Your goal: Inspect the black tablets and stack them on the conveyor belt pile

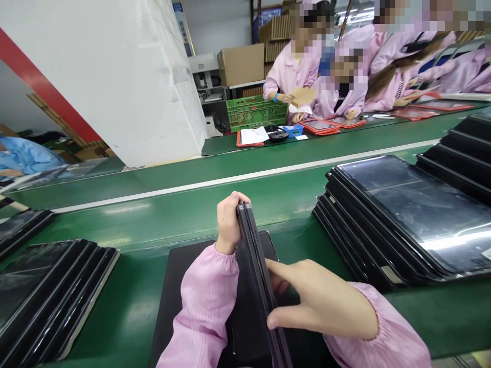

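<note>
L hand (228, 223) clasps slabs (252, 246); R hand (320, 299) splayed, prob. touching.

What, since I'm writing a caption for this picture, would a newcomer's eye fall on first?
Probably the pair of slim dark slabs held on edge at front centre, the left hand gripping their far end and the right hand against their right side. Next, likely the glossy panel atop the stack at right, with a bright streak of reflected light. Farther back, people in pink line the upper right, near a green crate.
</note>
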### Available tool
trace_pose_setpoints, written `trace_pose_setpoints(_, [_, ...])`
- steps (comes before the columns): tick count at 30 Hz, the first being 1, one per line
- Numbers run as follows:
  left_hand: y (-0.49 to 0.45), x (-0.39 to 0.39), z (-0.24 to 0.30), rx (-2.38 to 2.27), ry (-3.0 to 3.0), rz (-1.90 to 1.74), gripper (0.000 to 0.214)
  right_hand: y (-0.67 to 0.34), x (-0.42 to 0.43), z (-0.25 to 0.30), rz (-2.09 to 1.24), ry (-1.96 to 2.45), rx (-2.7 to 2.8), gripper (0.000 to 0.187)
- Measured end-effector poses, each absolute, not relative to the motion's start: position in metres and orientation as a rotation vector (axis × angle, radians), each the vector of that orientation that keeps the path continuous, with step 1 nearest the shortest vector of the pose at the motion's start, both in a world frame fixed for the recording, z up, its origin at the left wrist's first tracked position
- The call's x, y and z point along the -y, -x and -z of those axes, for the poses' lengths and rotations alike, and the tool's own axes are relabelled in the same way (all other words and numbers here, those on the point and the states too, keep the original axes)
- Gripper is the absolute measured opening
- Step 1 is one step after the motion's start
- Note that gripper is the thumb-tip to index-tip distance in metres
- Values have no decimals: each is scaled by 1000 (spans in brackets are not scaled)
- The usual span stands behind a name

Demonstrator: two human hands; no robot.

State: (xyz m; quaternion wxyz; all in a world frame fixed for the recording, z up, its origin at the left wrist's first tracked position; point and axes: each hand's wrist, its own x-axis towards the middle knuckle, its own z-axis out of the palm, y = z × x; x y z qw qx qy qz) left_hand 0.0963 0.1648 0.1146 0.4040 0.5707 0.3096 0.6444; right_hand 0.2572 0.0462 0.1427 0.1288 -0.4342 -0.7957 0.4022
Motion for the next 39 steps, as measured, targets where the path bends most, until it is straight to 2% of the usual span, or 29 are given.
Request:
trace_pose_setpoints(3, [-98, -161, -116, -804, -1466, -1630, 52, -255, -48, -144, -1188, 1252, 2226, 37])
trace_pose_setpoints(10, [-99, -157, -118, -773, -1526, -1639, 53, -254, -46, -144, -1105, 1280, 2186, 32])
trace_pose_setpoints(18, [-99, -154, -118, -722, -1534, -1638, 51, -256, -45, -142, -1115, 1258, 2214, 38])
trace_pose_setpoints(39, [-96, -146, -124, -682, -1642, -1580, 44, -256, -42, -142, -1060, 1260, 2259, 39])
